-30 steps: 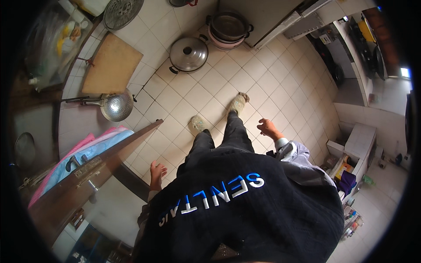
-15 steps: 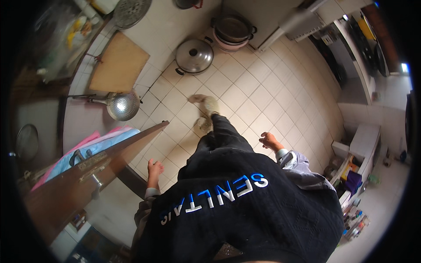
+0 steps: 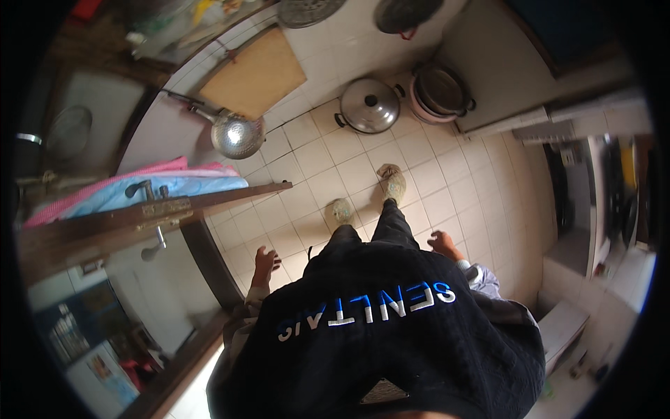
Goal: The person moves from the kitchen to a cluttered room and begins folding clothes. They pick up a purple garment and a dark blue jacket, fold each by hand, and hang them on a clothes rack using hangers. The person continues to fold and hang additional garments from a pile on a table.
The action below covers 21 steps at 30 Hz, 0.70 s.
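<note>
I look straight down over my dark top at a white tiled floor [image 3: 328, 164]. My left hand [image 3: 265, 264] hangs at my side with fingers apart, holding nothing, close to the edge of an open wooden door [image 3: 139, 216]. My right hand [image 3: 444, 244] hangs on the other side, fingers loosely curled, with nothing in it. My two feet in light shoes [image 3: 393, 185] stand on the tiles ahead of me.
A lidded steel pot [image 3: 369, 106] and stacked pink-rimmed pots [image 3: 440, 92] sit on the floor ahead. A metal strainer ladle [image 3: 236, 134] and a wooden board [image 3: 255, 73] lean by the left wall. Pink and blue cloth [image 3: 132, 190] hangs over the door.
My body has turned and the view has rotated, so the pots now lie straight ahead. My feet have stepped closer together. Both hands stay hanging and hold nothing.
</note>
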Motion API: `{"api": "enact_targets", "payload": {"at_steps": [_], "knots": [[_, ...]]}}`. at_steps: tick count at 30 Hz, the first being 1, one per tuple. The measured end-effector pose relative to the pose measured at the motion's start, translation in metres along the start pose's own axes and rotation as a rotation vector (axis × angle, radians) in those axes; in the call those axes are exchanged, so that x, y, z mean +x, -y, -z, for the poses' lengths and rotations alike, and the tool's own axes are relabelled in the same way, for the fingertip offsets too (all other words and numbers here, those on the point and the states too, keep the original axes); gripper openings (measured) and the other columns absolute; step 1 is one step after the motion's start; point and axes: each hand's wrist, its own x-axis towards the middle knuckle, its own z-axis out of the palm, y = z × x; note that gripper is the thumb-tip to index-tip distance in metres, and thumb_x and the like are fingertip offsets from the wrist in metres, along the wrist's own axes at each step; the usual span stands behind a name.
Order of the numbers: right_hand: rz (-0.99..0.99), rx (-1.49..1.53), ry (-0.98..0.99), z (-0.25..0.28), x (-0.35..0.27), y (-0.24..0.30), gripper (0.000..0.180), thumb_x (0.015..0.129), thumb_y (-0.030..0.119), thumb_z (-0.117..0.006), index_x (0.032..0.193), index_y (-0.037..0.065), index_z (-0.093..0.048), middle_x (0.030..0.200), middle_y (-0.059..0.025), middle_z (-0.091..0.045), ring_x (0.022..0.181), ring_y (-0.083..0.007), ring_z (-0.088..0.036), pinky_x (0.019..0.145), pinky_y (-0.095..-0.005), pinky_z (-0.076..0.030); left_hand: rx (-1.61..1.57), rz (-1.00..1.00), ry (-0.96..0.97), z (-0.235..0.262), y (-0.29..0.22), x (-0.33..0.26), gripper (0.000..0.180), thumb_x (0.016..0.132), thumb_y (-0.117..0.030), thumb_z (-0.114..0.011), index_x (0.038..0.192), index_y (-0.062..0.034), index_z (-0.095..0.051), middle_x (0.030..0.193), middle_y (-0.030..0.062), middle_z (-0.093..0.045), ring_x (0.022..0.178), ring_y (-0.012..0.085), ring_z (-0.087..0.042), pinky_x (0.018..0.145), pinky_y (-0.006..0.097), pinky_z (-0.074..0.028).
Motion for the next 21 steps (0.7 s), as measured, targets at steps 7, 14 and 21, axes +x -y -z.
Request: {"api": "enact_targets", "payload": {"at_steps": [7, 14, 21], "knots": [[-0.036, -0.113, 0.068, 0.085, 0.061, 0.027, 0.039, 0.079, 0.014, -0.061, 0.114, -0.003, -0.056, 0.063, -0.0157, -0.063, 0.051, -0.0203, -0.063, 0.045, -0.0309, -0.050, -0.142, -0.019, -0.037, -0.080, -0.017, -0.026, 0.063, 0.085, -0.015, -0.057, 0.140, -0.0078, -0.026, 0.096, 0.0133, -0.061, 0.067, 0.0204, -0.063, 0.058, 0.034, -0.051], [0.079, 0.128, -0.060, 0.109, 0.089, 0.111, 0.037, 0.081, 0.011, -0.060, 0.113, -0.007, -0.054, 0.071, -0.0146, -0.064, 0.053, -0.0193, -0.063, 0.044, -0.0288, -0.050, -0.293, 0.182, -0.010, -0.070, 0.096, -0.025, 0.063, 0.085, -0.016, -0.055, 0.139, -0.0056, -0.025, 0.094, 0.0137, -0.060, 0.071, 0.0243, -0.063, 0.061, 0.038, -0.051], [0.147, -0.149, 0.110, 0.040, 0.092, 0.169, 0.036, 0.078, 0.013, -0.064, 0.109, -0.004, -0.055, 0.067, -0.0153, -0.063, 0.050, -0.0210, -0.063, 0.043, -0.0308, -0.051, -0.576, 0.197, -0.217, 0.004, 0.146, -0.020, 0.064, 0.087, -0.016, -0.055, 0.142, -0.0103, -0.022, 0.097, 0.0128, -0.060, 0.074, 0.0233, -0.063, 0.064, 0.038, -0.052]]}}
